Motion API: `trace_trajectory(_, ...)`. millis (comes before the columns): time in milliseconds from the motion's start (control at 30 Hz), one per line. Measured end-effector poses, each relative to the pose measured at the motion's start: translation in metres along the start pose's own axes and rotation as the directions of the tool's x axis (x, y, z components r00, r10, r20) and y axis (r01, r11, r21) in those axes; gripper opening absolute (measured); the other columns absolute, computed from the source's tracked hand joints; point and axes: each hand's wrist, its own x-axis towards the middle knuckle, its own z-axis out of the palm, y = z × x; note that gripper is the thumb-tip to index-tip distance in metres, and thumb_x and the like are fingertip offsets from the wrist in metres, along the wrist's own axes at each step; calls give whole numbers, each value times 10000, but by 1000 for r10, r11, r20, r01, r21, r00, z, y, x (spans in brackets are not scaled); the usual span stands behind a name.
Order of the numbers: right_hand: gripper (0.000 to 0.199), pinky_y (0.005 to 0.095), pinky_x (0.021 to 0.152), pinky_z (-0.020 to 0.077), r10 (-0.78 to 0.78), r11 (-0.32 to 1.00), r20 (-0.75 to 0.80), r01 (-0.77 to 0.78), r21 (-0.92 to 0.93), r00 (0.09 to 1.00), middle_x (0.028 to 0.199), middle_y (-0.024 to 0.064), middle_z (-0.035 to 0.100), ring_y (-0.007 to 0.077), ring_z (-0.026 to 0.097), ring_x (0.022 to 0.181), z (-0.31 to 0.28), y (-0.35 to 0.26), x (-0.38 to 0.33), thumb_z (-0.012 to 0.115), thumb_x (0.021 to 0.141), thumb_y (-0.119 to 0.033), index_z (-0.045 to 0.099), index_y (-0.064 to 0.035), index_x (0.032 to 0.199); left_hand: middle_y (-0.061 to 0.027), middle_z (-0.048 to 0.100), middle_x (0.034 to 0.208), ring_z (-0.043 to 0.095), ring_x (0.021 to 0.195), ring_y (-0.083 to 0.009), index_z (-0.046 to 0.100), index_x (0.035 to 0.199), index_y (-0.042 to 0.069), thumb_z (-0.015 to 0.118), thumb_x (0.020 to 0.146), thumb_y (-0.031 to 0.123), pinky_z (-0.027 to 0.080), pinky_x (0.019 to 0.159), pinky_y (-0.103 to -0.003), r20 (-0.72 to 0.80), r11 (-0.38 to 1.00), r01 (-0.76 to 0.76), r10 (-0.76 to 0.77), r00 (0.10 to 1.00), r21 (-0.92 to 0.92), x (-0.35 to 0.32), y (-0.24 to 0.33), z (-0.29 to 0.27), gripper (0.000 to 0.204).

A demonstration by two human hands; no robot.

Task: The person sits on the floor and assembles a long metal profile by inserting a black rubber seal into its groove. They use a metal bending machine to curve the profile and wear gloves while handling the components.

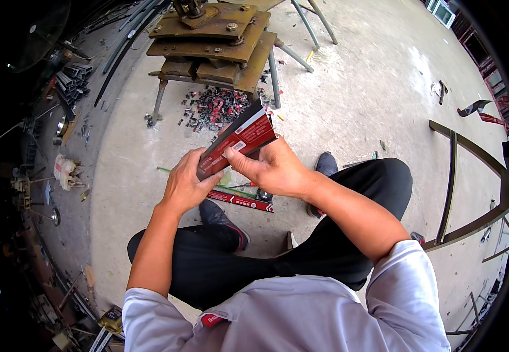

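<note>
A short length of dark metal profile (253,130), covered in printed red film, slants up and away from me in both hands. My left hand (184,182) is closed round its near lower end. My right hand (278,166) grips its right side, the thumb pressed on the red face and the other fingers mostly hidden behind. On the floor below lies a similar red strip (244,202), with a thin green rod (234,190) and a small black object (263,195) beside it; I cannot make out what the black object is.
Ahead stands a brown metal punching die (207,50) on pipe legs, over a pile of red and black scraps (216,107). A curved dark metal frame (452,176) lies to the right. Cut profiles (74,82) and tools line the left side. My shoes (222,222) flank the strip.
</note>
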Motion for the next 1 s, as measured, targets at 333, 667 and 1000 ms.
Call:
trace_trajectory(333,301,329,810,581,45,983,46,-52,175,998,1086,45,704,117,653,949,-14,11,-3,687,1050,-209,656,-17,1279,-126,656,977,691,853,-346,627,1097,43,851,819,167,550,743,-430,-50,992,-125,125,991,-3,11,-1,6,378)
trace_trajectory(667,237,334,850,561,-9,963,-31,17,269,999,1074,38,700,130,641,972,-11,14,5,708,1029,-156,665,-25,1221,-129,649,928,687,805,-380,617,1005,36,826,789,155,545,709,-458,-77,990,-143,143,987,7,14,-3,5,324)
trace_trajectory(1000,280,326,808,577,-6,972,-38,15,236,999,1061,36,702,118,652,950,-9,15,6,723,1028,-203,661,-22,1231,-143,638,905,679,798,-392,604,969,28,778,785,109,540,705,-464,-90,991,-137,137,986,0,16,-1,3,267)
